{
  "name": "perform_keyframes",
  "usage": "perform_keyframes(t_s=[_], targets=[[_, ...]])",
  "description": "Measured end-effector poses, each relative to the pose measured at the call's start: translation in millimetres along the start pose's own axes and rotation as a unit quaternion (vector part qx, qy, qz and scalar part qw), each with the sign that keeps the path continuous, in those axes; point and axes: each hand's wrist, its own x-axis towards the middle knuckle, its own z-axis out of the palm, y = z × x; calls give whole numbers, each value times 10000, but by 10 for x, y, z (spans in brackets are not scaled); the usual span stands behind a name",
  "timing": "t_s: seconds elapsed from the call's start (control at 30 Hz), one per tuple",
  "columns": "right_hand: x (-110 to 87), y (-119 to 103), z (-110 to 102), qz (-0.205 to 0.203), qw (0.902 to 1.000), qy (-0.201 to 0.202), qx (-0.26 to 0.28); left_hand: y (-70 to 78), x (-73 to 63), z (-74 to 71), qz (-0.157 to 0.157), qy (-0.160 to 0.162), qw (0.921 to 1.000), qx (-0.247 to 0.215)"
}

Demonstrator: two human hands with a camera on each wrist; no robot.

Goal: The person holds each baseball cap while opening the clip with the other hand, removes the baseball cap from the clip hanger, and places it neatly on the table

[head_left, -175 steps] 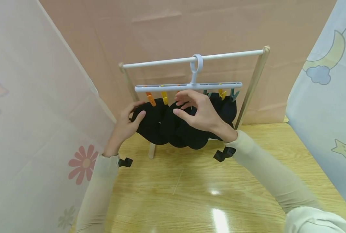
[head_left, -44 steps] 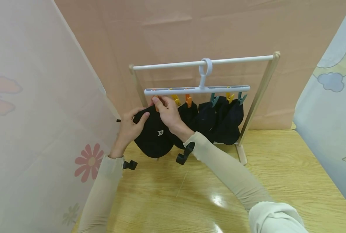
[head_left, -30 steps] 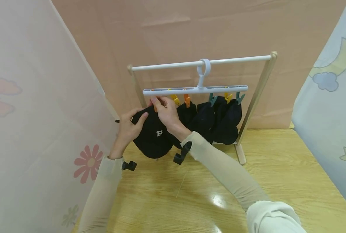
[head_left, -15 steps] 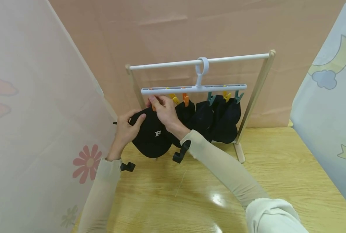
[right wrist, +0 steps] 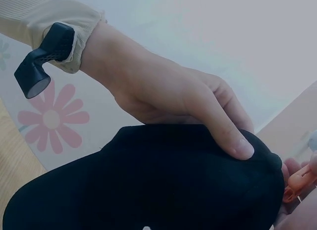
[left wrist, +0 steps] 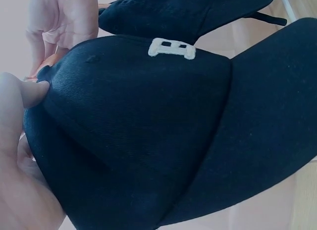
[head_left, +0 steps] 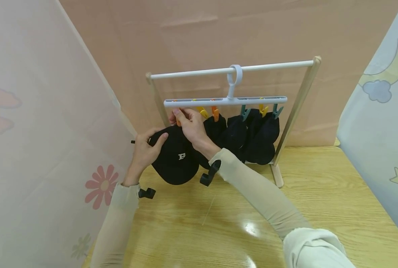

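While left hand (head_left: pixel 145 149) grips cap (head_left: pixel 174 163), right (head_left: pixel 193 128) pinches clip (right wrist: pixel 301 180).

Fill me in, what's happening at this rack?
A person is handling a black cap at the left end of a hanger that hangs from the rack's white bar. The left hand grips the cap's edge; the right hand pinches an orange clip beside it. Whether the clip has bitten onto the cap isn't clear. More black items hang from clips farther right.
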Motion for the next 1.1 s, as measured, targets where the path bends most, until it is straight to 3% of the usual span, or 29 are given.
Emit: perform_keyframes(t_s=[0.8,1.1], targets=[[-28,38,-32,-174,9990,-419,-2,-16,-97,-50,-385,49,9992,29],[-34,79,-15,-308,9979,-572,-2,-8,-106,-85,-646,251,9975,-126]])
